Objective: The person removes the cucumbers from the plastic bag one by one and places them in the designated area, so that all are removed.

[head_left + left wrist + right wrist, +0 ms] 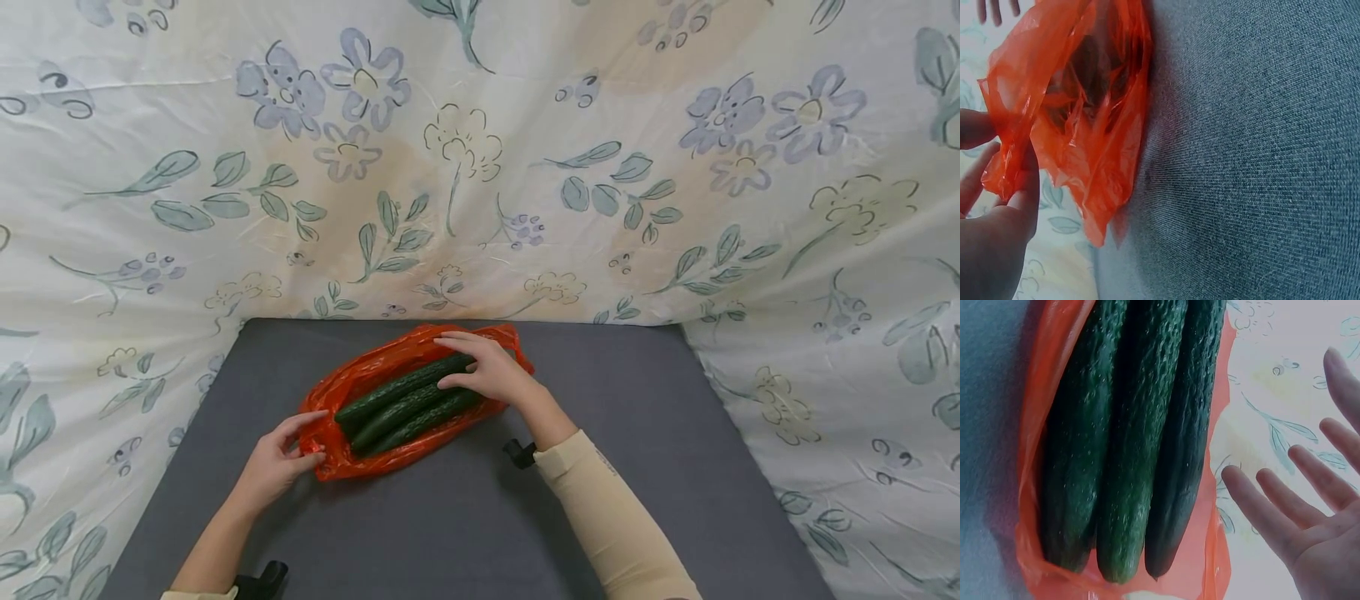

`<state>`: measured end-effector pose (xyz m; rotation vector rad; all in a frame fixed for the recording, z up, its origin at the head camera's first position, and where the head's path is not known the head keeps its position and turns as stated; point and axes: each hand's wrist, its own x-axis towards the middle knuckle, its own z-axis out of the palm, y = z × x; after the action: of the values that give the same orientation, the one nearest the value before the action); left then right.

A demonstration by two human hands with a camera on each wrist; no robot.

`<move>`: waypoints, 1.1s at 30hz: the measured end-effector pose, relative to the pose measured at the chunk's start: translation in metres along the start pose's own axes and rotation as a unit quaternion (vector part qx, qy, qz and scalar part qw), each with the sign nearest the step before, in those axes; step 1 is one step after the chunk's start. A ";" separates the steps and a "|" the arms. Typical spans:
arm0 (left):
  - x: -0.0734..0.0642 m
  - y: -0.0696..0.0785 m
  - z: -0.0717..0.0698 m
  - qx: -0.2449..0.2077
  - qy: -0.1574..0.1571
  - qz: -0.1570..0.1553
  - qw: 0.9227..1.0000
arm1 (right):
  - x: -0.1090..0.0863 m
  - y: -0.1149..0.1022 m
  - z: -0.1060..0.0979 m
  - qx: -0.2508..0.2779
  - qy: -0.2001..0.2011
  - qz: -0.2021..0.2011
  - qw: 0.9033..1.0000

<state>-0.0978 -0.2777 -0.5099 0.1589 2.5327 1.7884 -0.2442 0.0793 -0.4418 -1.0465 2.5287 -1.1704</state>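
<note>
Three dark green cucumbers [405, 407] lie side by side in a spread red plastic bag [375, 468] on the grey table. My left hand [273, 465] pinches a gathered end of the bag between thumb and fingers, as the left wrist view shows at the bag's crumpled red film [1013, 134]. Over the right ends of the cucumbers is my right hand [491, 368], its fingers spread. In the right wrist view those fingers [1288, 503] are extended beside the cucumbers [1129, 469] and hold nothing.
The grey cloth-covered table [615, 417] reaches back to a hanging floral curtain [480, 250], which also closes off both sides. A black wrist mount [519, 454] sits on the right arm, and another black mount [262, 579] on the left.
</note>
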 end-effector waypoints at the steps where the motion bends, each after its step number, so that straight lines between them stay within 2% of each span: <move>1: 0.000 0.000 0.000 0.001 0.001 -0.002 1.000 | 0.002 0.000 0.001 0.002 -0.002 0.001 1.000; 6: 0.000 -0.001 0.000 0.006 -0.002 -0.010 1.000 | 0.012 0.001 0.006 0.007 -0.011 0.012 1.000; 14: 0.001 0.000 0.000 0.007 0.000 -0.006 1.000 | 0.025 0.004 0.014 0.007 -0.034 0.015 0.999; 18: 0.000 0.000 0.000 0.003 -0.003 -0.008 1.000 | 0.029 0.007 0.019 -0.009 -0.043 0.032 0.999; 26: -0.001 0.000 -0.001 -0.006 0.004 -0.011 1.000 | 0.037 0.011 0.031 -0.047 -0.061 0.028 0.997; 33: -0.001 0.001 -0.002 -0.006 0.006 -0.006 1.000 | 0.042 0.014 0.044 -0.067 -0.090 0.055 0.992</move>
<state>-0.0973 -0.2795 -0.5084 0.1330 2.5242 1.8061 -0.2648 0.0316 -0.4763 -0.9800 2.5152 -0.8476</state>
